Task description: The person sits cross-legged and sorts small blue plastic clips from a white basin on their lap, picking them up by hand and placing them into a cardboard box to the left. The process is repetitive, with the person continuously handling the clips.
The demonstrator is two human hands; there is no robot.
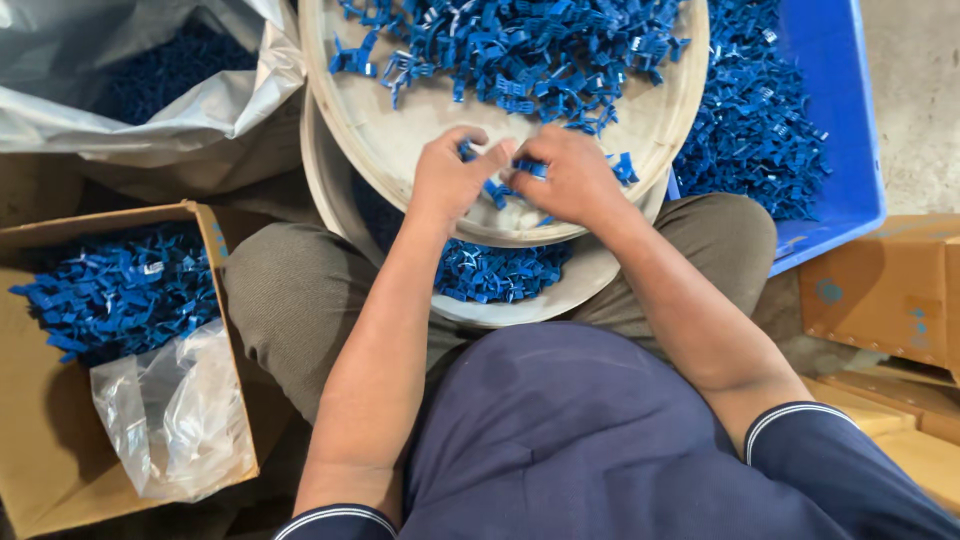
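Note:
My left hand (450, 178) and my right hand (572, 178) meet over the near part of a round pale tray (400, 130) on my lap. Both pinch small blue plastic clips (497, 190) between the fingertips. A heap of the same blue clips (520, 45) fills the far half of the tray. A second round tray (590, 275) lies under the first, with more blue clips (490, 272) showing on it near my waist.
A cardboard box (40, 440) at left holds blue clips (120, 290) and a clear plastic bag (180, 410). A grey bag (150, 110) of clips sits at the top left. A blue bin (840, 130) of clips stands right, with cardboard boxes (890, 290) beside it.

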